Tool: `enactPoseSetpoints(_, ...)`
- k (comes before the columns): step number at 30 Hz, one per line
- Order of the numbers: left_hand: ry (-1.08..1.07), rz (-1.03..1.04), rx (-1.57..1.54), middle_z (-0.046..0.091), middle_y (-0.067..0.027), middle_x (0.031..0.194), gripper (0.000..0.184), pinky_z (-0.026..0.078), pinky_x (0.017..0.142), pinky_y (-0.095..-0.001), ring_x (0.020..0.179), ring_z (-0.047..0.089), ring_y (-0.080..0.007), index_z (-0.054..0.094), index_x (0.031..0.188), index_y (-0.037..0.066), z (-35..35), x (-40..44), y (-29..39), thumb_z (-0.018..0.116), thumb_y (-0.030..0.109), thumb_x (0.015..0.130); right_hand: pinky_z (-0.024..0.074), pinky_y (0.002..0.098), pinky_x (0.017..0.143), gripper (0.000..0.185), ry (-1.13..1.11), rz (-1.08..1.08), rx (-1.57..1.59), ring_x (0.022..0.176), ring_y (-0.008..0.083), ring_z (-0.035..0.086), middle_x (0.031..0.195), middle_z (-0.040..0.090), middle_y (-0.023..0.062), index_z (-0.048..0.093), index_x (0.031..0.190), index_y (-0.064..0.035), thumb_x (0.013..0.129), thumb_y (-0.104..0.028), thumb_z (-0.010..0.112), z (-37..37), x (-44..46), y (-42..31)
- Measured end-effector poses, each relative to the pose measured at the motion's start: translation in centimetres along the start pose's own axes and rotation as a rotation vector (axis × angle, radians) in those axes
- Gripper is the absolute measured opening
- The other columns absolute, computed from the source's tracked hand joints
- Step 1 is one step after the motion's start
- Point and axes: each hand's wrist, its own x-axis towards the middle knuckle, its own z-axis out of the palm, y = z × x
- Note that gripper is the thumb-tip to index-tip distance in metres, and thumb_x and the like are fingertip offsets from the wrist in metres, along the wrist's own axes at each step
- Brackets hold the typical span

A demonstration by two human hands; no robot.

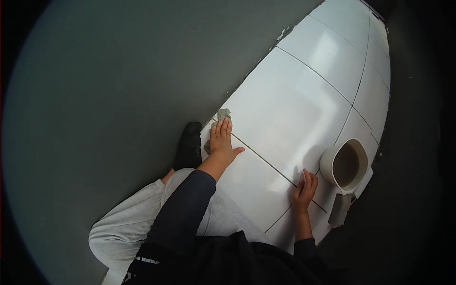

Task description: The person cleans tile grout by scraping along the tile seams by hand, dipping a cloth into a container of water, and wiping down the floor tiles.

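Grey-green cloth is lying under the left hand, bunching out past the fingertips and on the thumbless side of the palm, right by the edge of the white tiled surface. Left hand is spreading flat, palm down, fingers straight, thumb sticking out toward the right hand. It's pinning the cloth from above, not closing around it.

Step in hand, my read: wiping the tile at the edge, near the dark joint line starting by the left fingers and running toward the right hand. Next move is probably calling for steady flat pressure plus a short sweep, cloth staying under the palm and not slipping off the edge.

Right hand is sitting well apart from the cloth, fingers slightly bent, seemingly holding nothing. Can't tell whether it's bracing on the tile or hovering.

Just beside the right hand, on its far side from the cloth: white pot containing brownish liquid, its grey handle pointing back toward the person; not gripped. Beyond the left hand, outboard of the cloth, a dark-socked foot is resting near the tile edge.
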Motion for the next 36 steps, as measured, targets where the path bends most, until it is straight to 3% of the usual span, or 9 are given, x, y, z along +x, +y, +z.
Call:
enactPoseSetpoints(11, 0.021, -0.023, -0.156, -0.006, -0.0088, 0.158, 0.082, 0.008, 0.117, -0.0374, 0.145, 0.000, -0.0230, 0.000, 0.150, 0.006, -0.2, 1.8, -2.8, 0.026, 0.061, 0.094, 0.0453, 0.0363, 0.080, 0.039, 0.038, -0.015, 0.011, 0.091, 0.0294, 0.053, 0.101, 0.053, 0.0158, 0.058, 0.117, -0.0029, 0.079, 0.007, 0.056, 0.0, 0.2, 0.1)
enactPoseSetpoints(15, 0.029, -0.030, -0.163, -0.005, -0.0103, 0.158, 0.073, 0.012, 0.116, -0.0377, 0.145, 0.002, -0.0237, 0.002, 0.150, 0.006, 0.2, 2.3, -2.9, 0.041, 0.037, 0.097, 0.0451, 0.0370, 0.077, 0.038, 0.043, -0.050, 0.025, 0.088, 0.0292, 0.054, 0.096, 0.055, 0.0140, 0.059, 0.115, -0.0035, 0.079, 0.005, 0.058, -0.4, 0.6, 0.1)
enactPoseSetpoints(16, 0.094, -0.048, -0.116, 0.003, -0.0094, 0.158, 0.072, 0.024, 0.114, -0.0350, 0.144, 0.014, -0.0229, 0.010, 0.150, 0.008, 0.3, 2.5, -3.0, 0.051, 0.015, 0.091, 0.0449, 0.0372, 0.077, 0.037, 0.037, -0.061, 0.038, 0.087, 0.0291, 0.054, 0.096, 0.055, 0.0137, 0.059, 0.115, -0.0039, 0.079, 0.004, 0.059, -0.3, 0.6, 0.2)
enactPoseSetpoints(19, 0.182, 0.015, -0.110, 0.014, -0.0072, 0.156, 0.073, 0.037, 0.107, -0.0312, 0.140, 0.028, -0.0213, 0.019, 0.148, 0.012, 0.5, 2.4, -4.3, 0.053, 0.002, 0.085, 0.0447, 0.0375, 0.076, 0.037, 0.052, -0.066, 0.062, 0.086, 0.0289, 0.054, 0.095, 0.055, 0.0130, 0.059, 0.115, -0.0045, 0.079, 0.003, 0.060, -0.2, 0.6, 0.3)
enactPoseSetpoints(20, 0.321, 0.036, -0.166, 0.028, -0.0060, 0.152, 0.066, 0.044, 0.102, -0.0309, 0.134, 0.037, -0.0209, 0.031, 0.144, 0.011, 1.0, 2.1, -4.4, 0.054, -0.001, 0.083, 0.0445, 0.0377, 0.076, 0.037, 0.051, -0.078, 0.071, 0.085, 0.0288, 0.054, 0.095, 0.055, 0.0126, 0.059, 0.115, -0.0047, 0.079, 0.003, 0.060, -0.2, 0.5, 0.3)
enactPoseSetpoints(24, 0.459, 0.030, -0.436, 0.043, -0.0119, 0.142, 0.055, 0.044, 0.101, -0.0335, 0.129, 0.044, -0.0253, 0.043, 0.137, 0.005, 0.0, 1.1, -4.1, 0.052, -0.003, 0.083, 0.0442, 0.0379, 0.075, 0.036, 0.087, -0.069, 0.093, 0.084, 0.0289, 0.053, 0.094, 0.055, 0.0119, 0.059, 0.114, -0.0049, 0.079, 0.003, 0.060, -0.6, 0.7, 0.1)
enactPoseSetpoints(26, 0.746, 0.027, -0.710, 0.055, -0.0191, 0.129, 0.044, 0.044, 0.100, -0.0359, 0.120, 0.052, -0.0323, 0.053, 0.127, 0.000, 0.0, 1.0, -4.2, 0.049, -0.005, 0.084, 0.0441, 0.0380, 0.074, 0.036, 0.089, -0.071, 0.118, 0.083, 0.0287, 0.053, 0.092, 0.056, 0.0117, 0.059, 0.113, -0.0048, 0.079, 0.003, 0.060, -0.6, 0.8, 0.0)
enactPoseSetpoints(30, 0.861, 0.013, -0.883, 0.059, -0.0224, 0.122, 0.040, 0.043, 0.098, -0.0350, 0.114, 0.057, -0.0337, 0.055, 0.124, -0.002, -2.8, -2.8, -3.7, 0.044, -0.006, 0.086, 0.0441, 0.0386, 0.074, 0.035, 0.116, -0.074, 0.137, 0.083, 0.0290, 0.053, 0.092, 0.056, 0.0117, 0.059, 0.113, -0.0046, 0.079, 0.003, 0.060, -0.5, 0.8, 0.2)
enactPoseSetpoints(36, 1.002, 0.159, -1.324, 0.060, -0.0152, 0.122, 0.038, 0.041, 0.099, -0.0307, 0.111, 0.057, -0.0208, 0.053, 0.125, -0.003, -5.3, -8.3, -2.7, 0.040, -0.006, 0.090, 0.0440, 0.0383, 0.076, 0.034, 0.146, -0.062, 0.162, 0.086, 0.0293, 0.053, 0.095, 0.055, 0.0124, 0.059, 0.113, -0.0042, 0.080, 0.003, 0.058, -0.4, 0.6, 0.3)
